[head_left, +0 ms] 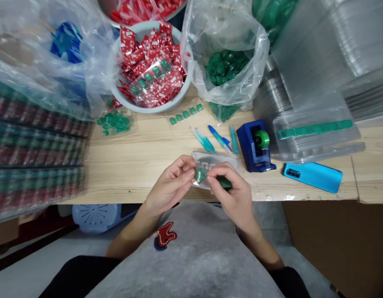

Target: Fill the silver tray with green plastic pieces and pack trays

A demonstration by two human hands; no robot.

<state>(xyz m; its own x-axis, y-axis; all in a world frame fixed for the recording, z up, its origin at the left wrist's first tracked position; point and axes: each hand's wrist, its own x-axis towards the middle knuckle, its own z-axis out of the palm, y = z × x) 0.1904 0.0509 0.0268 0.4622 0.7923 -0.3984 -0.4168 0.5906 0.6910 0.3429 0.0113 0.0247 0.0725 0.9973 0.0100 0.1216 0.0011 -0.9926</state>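
A small green translucent piece (200, 174) is pinched between my two hands, above the table's front edge. The fingertips of my left hand (176, 181) are closed on its left side. My right hand (231, 191) pinches its right corner with thumb and forefinger, and a dark green object (224, 182) sits under its curled fingers. Behind and under the hands lies a clear plastic tray (214, 158), partly covered by them. Several teal and blue pens (219, 138) rest just beyond the tray.
A blue tape dispenser (255, 147) and a blue phone (314, 177) are on the right, near stacked clear trays (315, 124). Behind stand a basin (151, 109) of red packets and a bag (256, 78) of green pieces. Filled packs (36, 153) are stacked left.
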